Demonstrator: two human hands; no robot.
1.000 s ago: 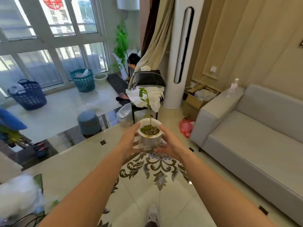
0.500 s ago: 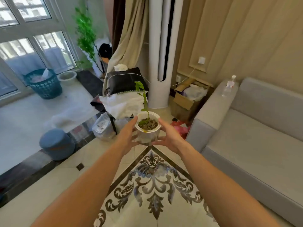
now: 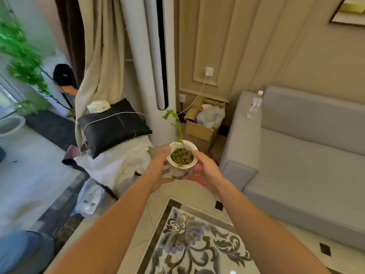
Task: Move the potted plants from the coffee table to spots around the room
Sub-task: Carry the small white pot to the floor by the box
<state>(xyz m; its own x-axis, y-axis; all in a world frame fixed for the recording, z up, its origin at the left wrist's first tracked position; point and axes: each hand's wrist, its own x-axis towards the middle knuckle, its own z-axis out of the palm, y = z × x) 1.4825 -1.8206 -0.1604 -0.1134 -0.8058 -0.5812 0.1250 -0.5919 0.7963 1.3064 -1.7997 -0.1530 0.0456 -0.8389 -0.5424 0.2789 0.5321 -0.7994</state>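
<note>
potted plant (image 3: 182,159) mid-air btwn chair pile & sofa (image 3: 308,155) | left hand (image 3: 158,173) + right hand (image 3: 205,172) cupped on pot sides | prob light, top-heavy, thin stem fragile, soil loose | grip pot wall, keep upright

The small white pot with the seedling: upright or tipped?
Upright: the small white pot shows a level rim and soil, cupped between left hand and right hand.

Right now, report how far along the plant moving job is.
Done: one potted plant is off the coffee table, which is out of view. In hand: left hand and right hand carry it above the floor. Left: setting it down; other plants cannot be counted from here.
</note>
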